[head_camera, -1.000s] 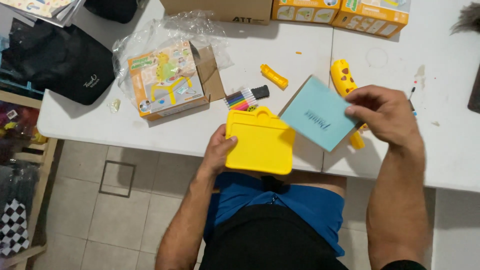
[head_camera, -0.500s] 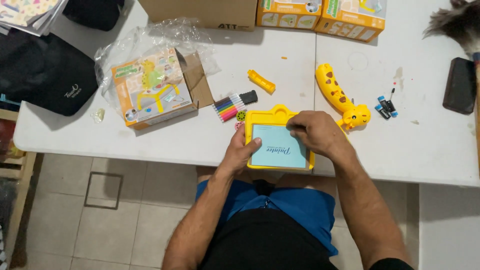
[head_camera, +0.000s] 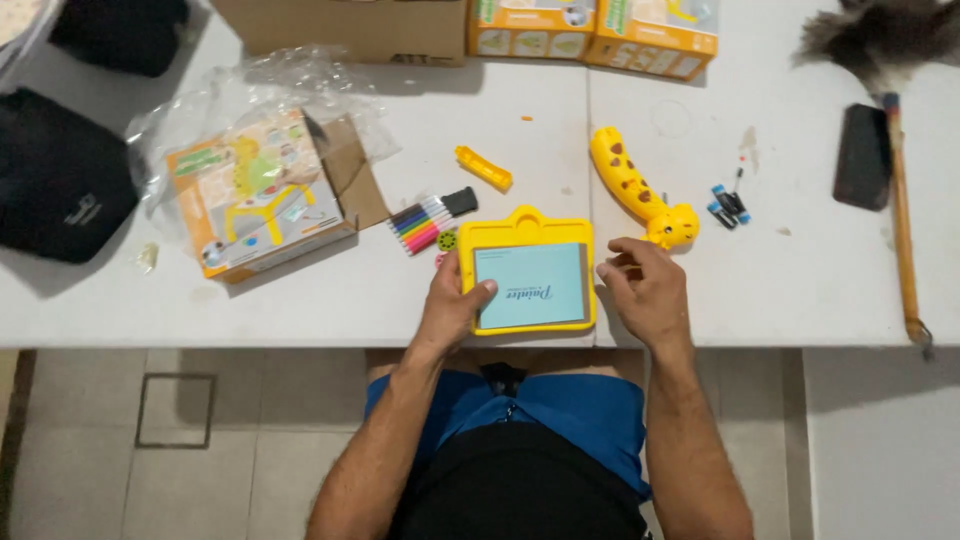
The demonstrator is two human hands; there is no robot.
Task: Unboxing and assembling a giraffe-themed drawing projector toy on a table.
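A yellow drawing tablet (head_camera: 527,235) with a light blue card in its frame lies at the near edge of the white table (head_camera: 800,290). My left hand (head_camera: 452,300) grips its left edge, thumb on the blue card. My right hand (head_camera: 645,290) rests just right of the tablet, fingers loosely curled, holding nothing that I can see. A yellow giraffe-shaped toy (head_camera: 635,185) lies just beyond my right hand. A bundle of coloured markers (head_camera: 425,222) lies beside the tablet's upper left corner.
An opened toy box (head_camera: 255,195) on clear plastic wrap sits at left, a black bag (head_camera: 60,185) further left. A small yellow piece (head_camera: 483,167), batteries (head_camera: 730,203), a black phone (head_camera: 863,157), a feather duster (head_camera: 900,190) and boxes (head_camera: 590,25) also lie on the table.
The blue card, held above the tablet a second ago, now sits in the frame. My right hand has moved off the card to the tablet's right side.
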